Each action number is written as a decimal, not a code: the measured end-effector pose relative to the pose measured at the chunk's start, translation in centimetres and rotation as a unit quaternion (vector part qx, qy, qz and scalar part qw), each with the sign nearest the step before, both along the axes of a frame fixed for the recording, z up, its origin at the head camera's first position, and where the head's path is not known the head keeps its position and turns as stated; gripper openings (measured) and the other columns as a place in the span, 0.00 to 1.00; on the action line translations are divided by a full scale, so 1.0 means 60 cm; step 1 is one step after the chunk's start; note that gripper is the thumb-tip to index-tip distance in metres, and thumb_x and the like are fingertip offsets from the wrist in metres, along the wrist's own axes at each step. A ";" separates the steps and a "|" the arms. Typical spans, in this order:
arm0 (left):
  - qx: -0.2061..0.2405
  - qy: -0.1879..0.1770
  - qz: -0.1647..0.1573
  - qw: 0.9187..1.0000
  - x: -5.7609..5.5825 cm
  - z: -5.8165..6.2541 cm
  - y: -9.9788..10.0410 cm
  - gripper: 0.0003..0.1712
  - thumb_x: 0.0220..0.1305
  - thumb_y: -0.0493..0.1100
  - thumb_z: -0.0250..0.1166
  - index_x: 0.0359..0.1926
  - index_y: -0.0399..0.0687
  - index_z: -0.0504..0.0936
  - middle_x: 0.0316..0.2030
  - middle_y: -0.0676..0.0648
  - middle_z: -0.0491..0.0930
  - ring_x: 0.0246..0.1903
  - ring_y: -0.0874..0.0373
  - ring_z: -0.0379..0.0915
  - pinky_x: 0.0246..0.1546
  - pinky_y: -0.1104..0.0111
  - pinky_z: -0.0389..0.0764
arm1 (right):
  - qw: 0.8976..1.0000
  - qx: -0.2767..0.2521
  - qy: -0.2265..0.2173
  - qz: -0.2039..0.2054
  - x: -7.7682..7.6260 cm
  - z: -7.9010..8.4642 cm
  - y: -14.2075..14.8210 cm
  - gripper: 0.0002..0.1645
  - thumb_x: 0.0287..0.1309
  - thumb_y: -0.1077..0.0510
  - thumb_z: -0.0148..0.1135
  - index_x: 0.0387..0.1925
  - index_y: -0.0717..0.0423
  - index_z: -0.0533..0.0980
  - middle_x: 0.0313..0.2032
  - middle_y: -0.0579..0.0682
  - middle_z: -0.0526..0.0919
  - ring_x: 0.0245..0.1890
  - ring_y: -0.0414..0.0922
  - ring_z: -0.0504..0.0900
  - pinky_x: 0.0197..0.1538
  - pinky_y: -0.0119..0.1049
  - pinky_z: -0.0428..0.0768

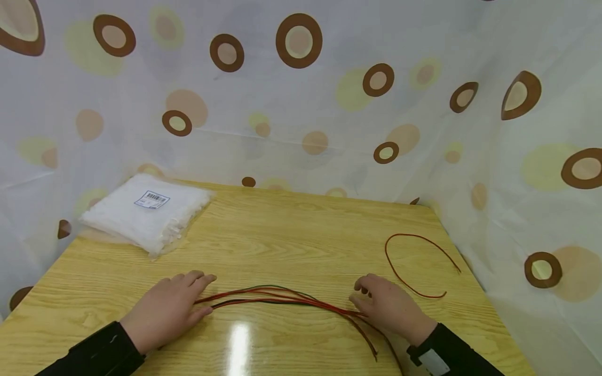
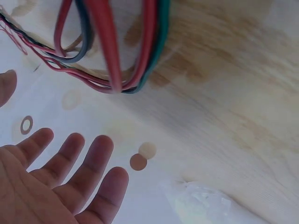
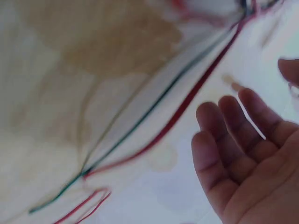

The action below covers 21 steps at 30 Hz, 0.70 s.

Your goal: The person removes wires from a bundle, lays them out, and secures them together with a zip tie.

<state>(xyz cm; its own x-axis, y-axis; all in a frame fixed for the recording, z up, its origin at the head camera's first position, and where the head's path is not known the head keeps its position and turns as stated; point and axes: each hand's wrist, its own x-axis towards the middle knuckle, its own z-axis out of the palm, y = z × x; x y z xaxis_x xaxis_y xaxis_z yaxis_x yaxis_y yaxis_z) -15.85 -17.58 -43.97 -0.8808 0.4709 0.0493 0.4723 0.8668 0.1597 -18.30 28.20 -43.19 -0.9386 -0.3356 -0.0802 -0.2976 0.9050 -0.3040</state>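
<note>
A loose bundle of red, black and green wires arches across the table between my two hands. My left hand is at the bundle's left end, palm down, fingers extended and the thumb apart from them. In the left wrist view the wires bend past the spread fingers, which are not wrapped around them. At the right end my right hand hovers by the wires with its fingers loosely bent. The right wrist view shows its palm bare, with red and green wires running beside the fingertips.
A single curved red wire lies apart on the right of the wooden table. At the back left sits a clear plastic bag of white items with a barcode label. A patterned curtain closes off the back and sides.
</note>
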 end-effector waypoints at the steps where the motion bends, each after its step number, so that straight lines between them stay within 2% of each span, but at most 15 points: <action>1: 0.003 0.004 0.003 1.000 0.002 0.002 -0.001 0.34 0.68 0.60 0.70 0.69 0.51 0.77 0.61 0.44 0.81 0.55 0.45 0.82 0.51 0.47 0.84 | 1.000 -0.004 0.008 -0.016 -0.006 0.004 0.007 0.12 0.72 0.47 0.65 0.47 0.49 0.82 0.41 0.44 0.83 0.39 0.40 0.81 0.39 0.38 0.81; 7: 0.022 0.024 0.012 0.999 0.016 0.005 -0.007 0.34 0.68 0.62 0.69 0.69 0.51 0.78 0.63 0.42 0.79 0.60 0.43 0.79 0.56 0.44 0.81 | 0.995 0.031 0.059 -0.075 -0.060 0.017 0.060 0.15 0.73 0.55 0.63 0.50 0.64 0.81 0.44 0.59 0.84 0.37 0.49 0.83 0.38 0.46 0.82; 11: 0.031 0.030 0.013 0.999 0.022 0.001 -0.011 0.34 0.69 0.63 0.68 0.68 0.52 0.78 0.64 0.43 0.79 0.61 0.43 0.79 0.58 0.43 0.80 | 0.992 0.068 0.057 -0.094 -0.096 0.014 0.087 0.17 0.73 0.57 0.62 0.48 0.71 0.81 0.43 0.66 0.85 0.34 0.52 0.84 0.39 0.51 0.83; 13: 0.033 0.030 0.012 0.999 0.023 -0.001 -0.013 0.34 0.69 0.64 0.67 0.68 0.52 0.78 0.64 0.43 0.79 0.61 0.43 0.78 0.59 0.43 0.79 | 0.990 0.083 0.051 -0.099 -0.109 0.010 0.094 0.15 0.72 0.57 0.63 0.39 0.69 0.81 0.36 0.63 0.85 0.30 0.51 0.82 0.36 0.48 0.81; 16: 0.036 0.042 0.008 0.998 0.025 -0.005 -0.013 0.34 0.70 0.64 0.66 0.69 0.53 0.78 0.64 0.43 0.79 0.62 0.43 0.78 0.59 0.42 0.79 | 0.989 0.094 0.044 -0.103 -0.122 0.002 0.102 0.17 0.69 0.58 0.64 0.23 0.60 0.75 0.22 0.53 0.76 0.23 0.46 0.73 0.30 0.40 0.72; 18: 0.037 0.052 0.005 0.998 0.026 -0.007 -0.013 0.35 0.70 0.64 0.66 0.70 0.54 0.77 0.65 0.44 0.79 0.62 0.43 0.78 0.60 0.43 0.79 | 0.989 0.098 0.041 -0.103 -0.127 -0.003 0.105 0.20 0.68 0.59 0.64 0.19 0.57 0.72 0.19 0.49 0.71 0.21 0.45 0.68 0.29 0.39 0.66; 21: 0.034 0.068 0.001 0.997 0.026 -0.006 -0.014 0.36 0.70 0.64 0.67 0.71 0.54 0.76 0.66 0.44 0.78 0.62 0.43 0.78 0.60 0.43 0.79 | 0.988 0.104 0.037 -0.106 -0.134 -0.005 0.107 0.17 0.67 0.61 0.64 0.21 0.59 0.75 0.20 0.51 0.75 0.22 0.46 0.72 0.30 0.41 0.70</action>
